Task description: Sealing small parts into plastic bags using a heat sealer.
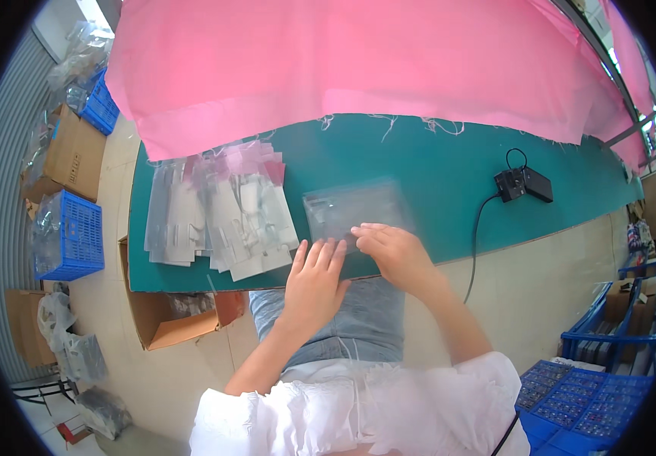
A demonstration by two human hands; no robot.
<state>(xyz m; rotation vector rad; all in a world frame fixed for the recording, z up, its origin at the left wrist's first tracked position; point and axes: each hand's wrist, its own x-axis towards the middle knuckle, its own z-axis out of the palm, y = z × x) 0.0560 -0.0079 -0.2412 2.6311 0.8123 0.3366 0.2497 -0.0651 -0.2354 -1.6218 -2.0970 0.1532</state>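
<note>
On the green table top lies a clear plastic bag point(362, 199), flat and see-through, close to the front edge. My left hand point(316, 277) rests with outstretched fingers at its near left edge. The fingers of my right hand point(396, 254) are bent and pressed together on the near part of the bag, seemingly pinching it; their undersides are hidden. To the left lies a spread pile of clear plastic bags with pale flat pieces inside point(248, 216), overlapping each other.
A pink cloth point(328, 61) hangs over the far side of the green table point(442, 167). A black device with a cable point(522, 185) sits at the right. An open cardboard box point(183, 332) stands below the left edge. Blue crates point(73, 235) line the floor.
</note>
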